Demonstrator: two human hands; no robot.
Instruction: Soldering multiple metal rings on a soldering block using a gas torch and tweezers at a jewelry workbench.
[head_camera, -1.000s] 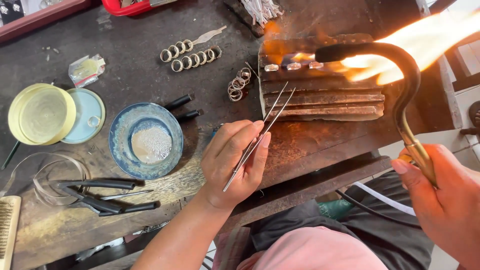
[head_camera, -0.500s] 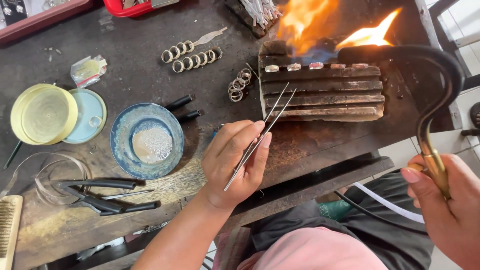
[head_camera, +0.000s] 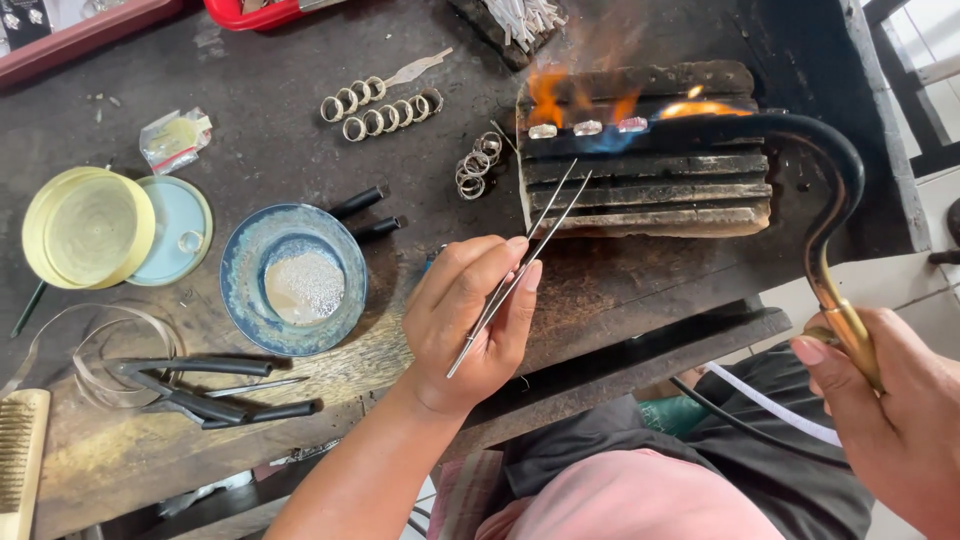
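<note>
Nearest you, your right hand (head_camera: 890, 420) is clenched around the brass handle of a curved black torch (head_camera: 835, 200), at the near right. Your left hand (head_camera: 470, 325) pinches long thin metal tweezers (head_camera: 520, 270) between thumb and fingers, tips slightly parted and pointing far-right, over the near edge of the charred ridged soldering block (head_camera: 650, 180). On the dark scorched surface (head_camera: 250, 90), left of that hand, sits a blue glazed bowl of white powder (head_camera: 293, 280); black-handled pliers (head_camera: 190, 390) lie nearer, and a yellow round lid (head_camera: 85, 225) lies further left. Farther off, the torch's nozzle plays blue and orange flame on three small pale pieces (head_camera: 588, 128) along the block's far ridge. Rows of silver rings (head_camera: 380, 105) lie far left of the block.
</note>
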